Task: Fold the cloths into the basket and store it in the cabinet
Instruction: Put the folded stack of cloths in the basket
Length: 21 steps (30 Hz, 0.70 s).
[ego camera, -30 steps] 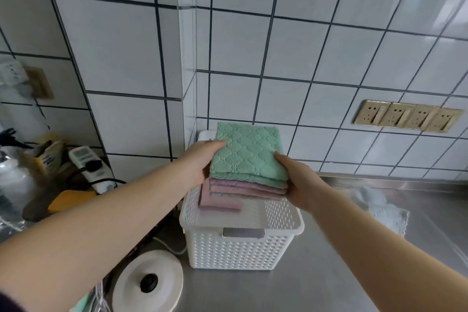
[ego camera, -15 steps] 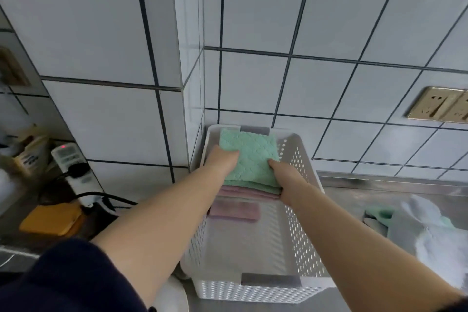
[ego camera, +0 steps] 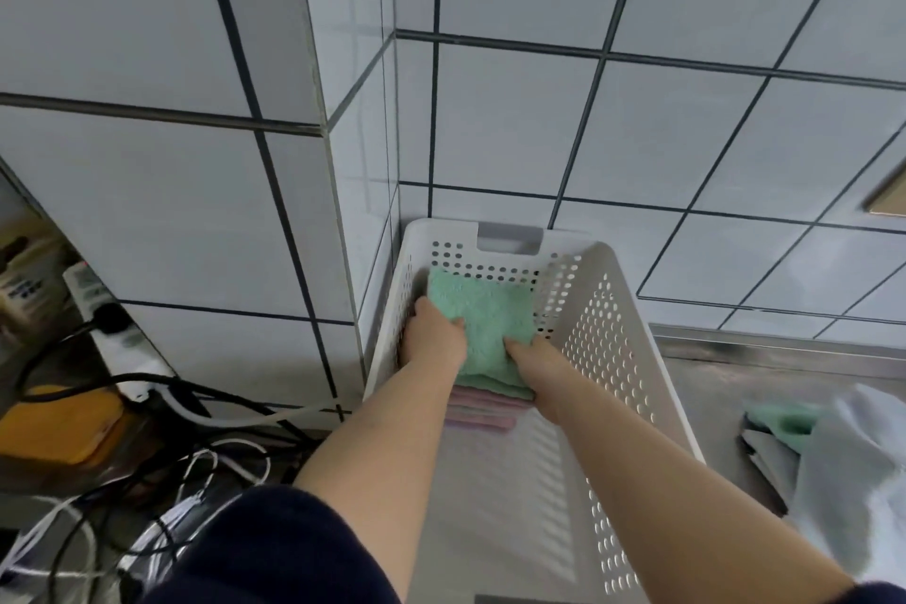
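A white perforated basket (ego camera: 617, 338) stands on the steel counter against the tiled wall corner. Deep inside it, near the far end, sits a stack of folded cloths, with a green cloth (ego camera: 483, 314) on top and pink cloths (ego camera: 483, 413) beneath. My left hand (ego camera: 431, 334) grips the stack's left edge, thumb on the green cloth. My right hand (ego camera: 532, 356) holds the stack's right front corner, its fingers hidden under the cloths. Both forearms reach down into the basket.
Loose grey, white and green cloths (ego camera: 828, 461) lie on the steel counter (ego camera: 711, 387) to the right of the basket. To the left are tangled cables (ego camera: 196, 446), a power strip (ego camera: 105, 319) and a yellow object (ego camera: 59, 422). Tiled wall rises directly behind.
Both hands have lowered the folded stack from above the rim down into the far end of the basket. The view has leaned closer and tilted down over the basket.
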Available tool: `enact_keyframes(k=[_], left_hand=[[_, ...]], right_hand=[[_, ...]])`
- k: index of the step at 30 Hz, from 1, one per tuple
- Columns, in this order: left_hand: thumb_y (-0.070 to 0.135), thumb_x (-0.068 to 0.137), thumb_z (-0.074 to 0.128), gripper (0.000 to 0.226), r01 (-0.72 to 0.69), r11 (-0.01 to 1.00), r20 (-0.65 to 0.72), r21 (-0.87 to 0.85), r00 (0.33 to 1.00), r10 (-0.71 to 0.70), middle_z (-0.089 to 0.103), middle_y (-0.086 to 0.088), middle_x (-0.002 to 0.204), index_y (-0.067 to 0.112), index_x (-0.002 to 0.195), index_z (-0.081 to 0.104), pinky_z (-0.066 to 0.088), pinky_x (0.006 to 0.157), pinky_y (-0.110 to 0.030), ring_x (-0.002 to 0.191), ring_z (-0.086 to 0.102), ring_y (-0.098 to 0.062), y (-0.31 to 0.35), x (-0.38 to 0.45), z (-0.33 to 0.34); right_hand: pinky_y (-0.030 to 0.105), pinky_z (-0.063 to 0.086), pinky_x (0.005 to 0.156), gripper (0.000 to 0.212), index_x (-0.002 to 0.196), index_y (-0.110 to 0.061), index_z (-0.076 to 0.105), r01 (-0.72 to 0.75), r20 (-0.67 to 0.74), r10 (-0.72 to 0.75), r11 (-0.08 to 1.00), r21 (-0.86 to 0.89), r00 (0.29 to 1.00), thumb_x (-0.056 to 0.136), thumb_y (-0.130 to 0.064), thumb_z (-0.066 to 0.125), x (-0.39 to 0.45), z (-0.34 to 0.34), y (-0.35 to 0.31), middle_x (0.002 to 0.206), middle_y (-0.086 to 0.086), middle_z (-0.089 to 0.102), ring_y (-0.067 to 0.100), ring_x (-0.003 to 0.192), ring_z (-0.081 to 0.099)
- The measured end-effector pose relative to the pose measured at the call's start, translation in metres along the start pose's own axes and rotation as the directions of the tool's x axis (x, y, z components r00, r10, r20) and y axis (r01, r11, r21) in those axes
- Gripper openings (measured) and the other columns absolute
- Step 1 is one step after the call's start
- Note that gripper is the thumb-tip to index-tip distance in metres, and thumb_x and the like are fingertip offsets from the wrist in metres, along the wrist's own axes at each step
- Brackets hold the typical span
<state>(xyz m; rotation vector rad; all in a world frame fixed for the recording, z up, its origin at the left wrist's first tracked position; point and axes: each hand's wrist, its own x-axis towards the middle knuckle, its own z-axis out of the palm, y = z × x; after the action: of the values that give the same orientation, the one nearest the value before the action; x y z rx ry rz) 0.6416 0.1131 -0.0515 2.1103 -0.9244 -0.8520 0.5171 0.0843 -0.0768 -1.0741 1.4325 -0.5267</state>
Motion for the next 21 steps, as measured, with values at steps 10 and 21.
enact_keyframes(k=[10,21], left_hand=[[0.026,0.094,0.052,0.042,0.038,0.989,0.04,0.143,0.998,-0.044,0.052,-0.015,0.126,0.009,0.128,0.035,0.047,0.089,-0.041,0.111,0.054,-0.033,-0.013,0.02,0.014],[0.008,0.09,0.047,0.054,-0.63,0.477,0.106,0.612,0.664,0.741,0.031,-0.012,0.151,0.006,0.143,0.035,0.005,0.117,-0.047,0.142,0.022,-0.03,-0.017,0.009,0.029]], right_hand=[[0.044,0.044,0.102,0.038,0.133,-0.015,0.045,-0.005,0.065,0.009,0.999,-0.054,0.998,0.098,-0.029,0.044,0.021,0.005,0.019,0.127,0.005,0.057,0.026,0.114,0.055],[0.041,0.032,0.109,0.065,0.147,-0.015,0.022,0.308,-0.104,-0.465,0.721,-0.621,0.879,0.089,-0.025,0.05,0.017,0.007,0.02,0.152,0.01,0.027,0.027,0.138,0.028]])
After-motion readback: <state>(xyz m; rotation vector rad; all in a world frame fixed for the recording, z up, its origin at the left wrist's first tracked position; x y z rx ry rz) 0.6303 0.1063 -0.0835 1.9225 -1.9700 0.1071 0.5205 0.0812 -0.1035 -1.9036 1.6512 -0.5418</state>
